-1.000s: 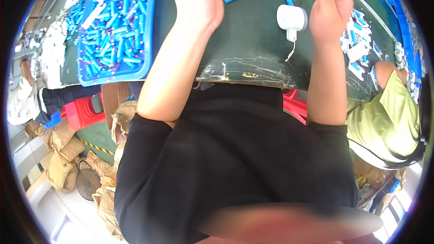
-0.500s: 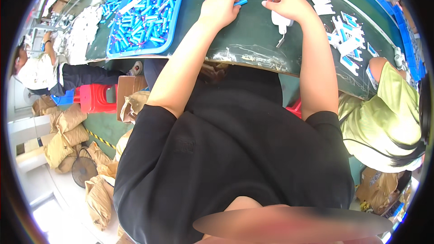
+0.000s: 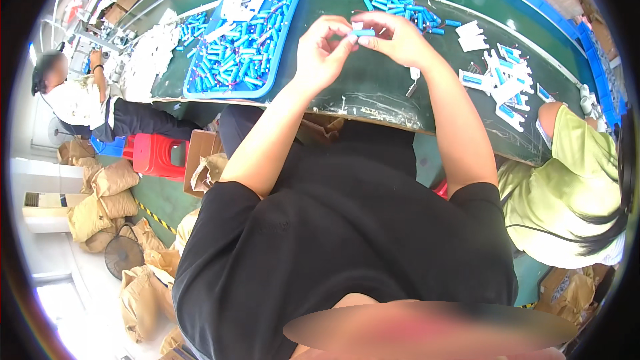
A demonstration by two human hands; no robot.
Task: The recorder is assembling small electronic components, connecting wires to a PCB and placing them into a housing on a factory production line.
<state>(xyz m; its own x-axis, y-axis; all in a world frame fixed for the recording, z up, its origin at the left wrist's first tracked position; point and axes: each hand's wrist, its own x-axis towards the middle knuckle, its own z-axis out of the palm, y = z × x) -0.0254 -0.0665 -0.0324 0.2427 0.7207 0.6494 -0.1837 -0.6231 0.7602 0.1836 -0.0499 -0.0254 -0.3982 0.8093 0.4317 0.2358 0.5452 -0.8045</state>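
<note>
Blue cylindrical cell [image 3: 363,32] now pinched between fingertips of left hand [image 3: 323,53] and right hand [image 3: 398,41], lifted just above green bench [image 3: 373,87]. Half second ago hands lay lower on bench by white part; now both closed on cell, so assembly step looks under way. Small white part [image 3: 415,73] below right wrist, mostly hidden. Cell ends and any wires too small to tell. Blue tray [image 3: 243,47] of cells at left.

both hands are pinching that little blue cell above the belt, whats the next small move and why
Probably lower the blue cylindrical cell to the green work surface. The left hand and right hand both pinch it by its ends in mid-air, clear of the surface, so it rests on nothing. A small white part lies just below the right hand, with bare green beside it to set down on.
</note>
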